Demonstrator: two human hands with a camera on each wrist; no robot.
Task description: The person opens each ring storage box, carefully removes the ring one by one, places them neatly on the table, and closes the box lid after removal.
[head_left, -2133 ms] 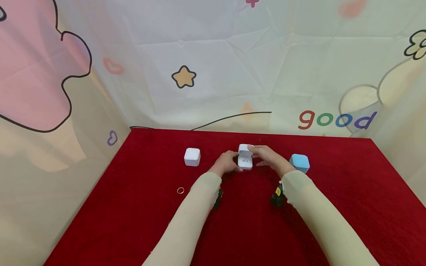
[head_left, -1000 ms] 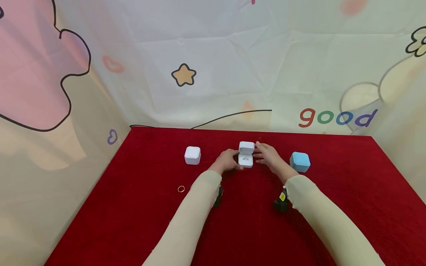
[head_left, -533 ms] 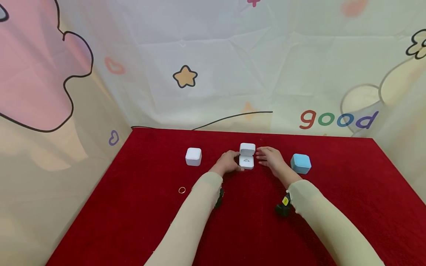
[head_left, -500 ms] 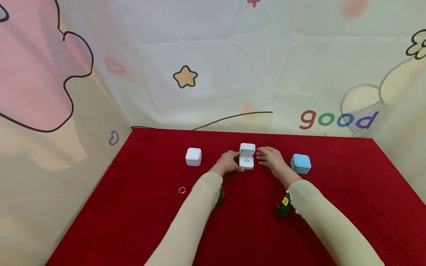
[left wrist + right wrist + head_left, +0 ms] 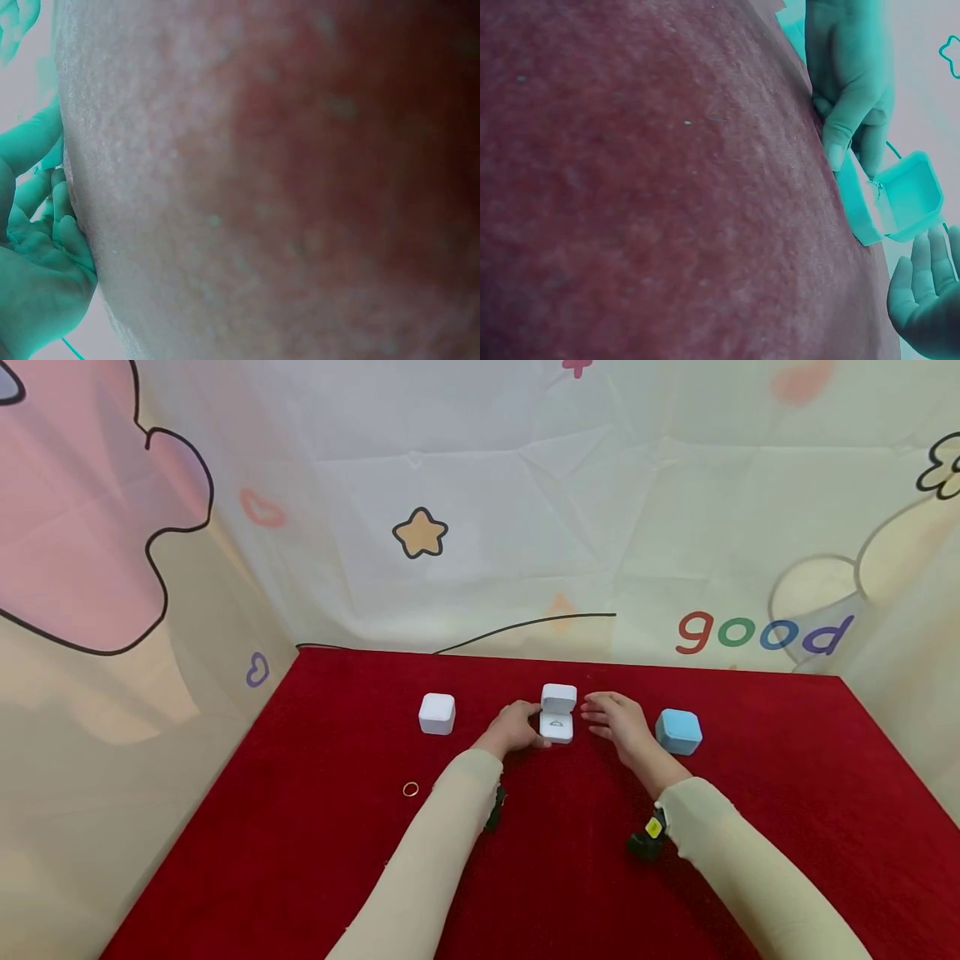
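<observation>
Small white ring box (image 5: 558, 715), opened on its hinge and placed on the red surface (image 5: 570, 877), between the two hands. Lid (image 5: 559, 693) raised at the far edge, close to upright, with rounded corners and a hollow, shaded inner face toward the viewer. Base (image 5: 557, 740) squarish, likewise rounded at the corners, with a plain white cushion (image 5: 557, 732) inside. Silver ring (image 5: 556, 723) seated in the cushion, upper arc exposed, with a beaded glint in the right wrist view; finer detail too small to tell.

Left hand (image 5: 513, 727) at the box's left side: fingers curled, thumb at the near corner, with the base gripped between them. Right hand (image 5: 618, 720) just beside the opposite side, apart from the box: fingers loosely extended and slightly spread, with nothing in their hold.

Farther left, closed white box (image 5: 437, 714) of similar rounded form. Beyond the right hand, closed light-blue box (image 5: 678, 732), also round-cornered. Nearer the viewer, beside the pale left sleeve (image 5: 442, 843), thin gold ring (image 5: 410, 789) on the cloth. Behind the surface, pale curtain (image 5: 510, 527) with printed star (image 5: 420, 533) and coloured word "good" (image 5: 765, 632).
</observation>
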